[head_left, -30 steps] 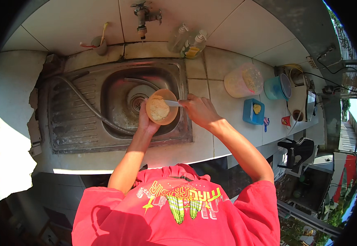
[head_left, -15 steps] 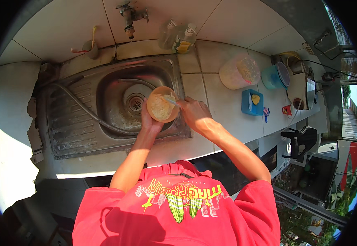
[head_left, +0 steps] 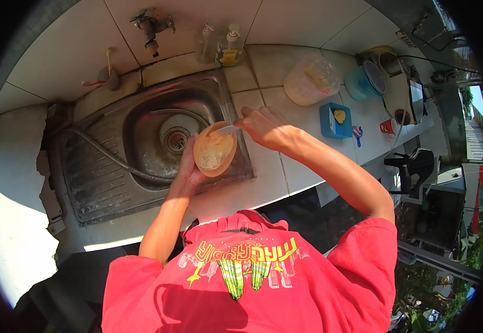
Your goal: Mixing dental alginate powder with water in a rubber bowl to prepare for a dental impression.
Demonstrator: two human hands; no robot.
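Sunlight [head_left: 111, 242] edges a tiled counter [head_left: 302, 172] below a pale wall [head_left: 291, 22], with a black chair [head_left: 416, 169] and apparently greenery [head_left: 477, 252] at right.

Through head view, I read bowl [head_left: 229, 161] as smooth orange plastic, soft sheen; powder [head_left: 213, 154] inside matt, crumbly. Utensil blade [head_left: 226, 130] pale, smooth; metal or plastic, I can't tell. Sink [head_left: 144, 147] dull metal, drainboard [head_left: 98, 183] ribbed, stained. Hose [head_left: 100, 146] smooth, grey. Counter [head_left: 264, 182] smooth tile, bright along front edge. Toward counter's back edge: pump bottle [head_left: 228, 54] clear glossy plastic, tub [head_left: 295, 95] translucent plastic. Blue box [head_left: 327, 126] smooth plastic. Tap [head_left: 149, 32] worn metal. Shirt [head_left: 313, 294] matt red cloth.
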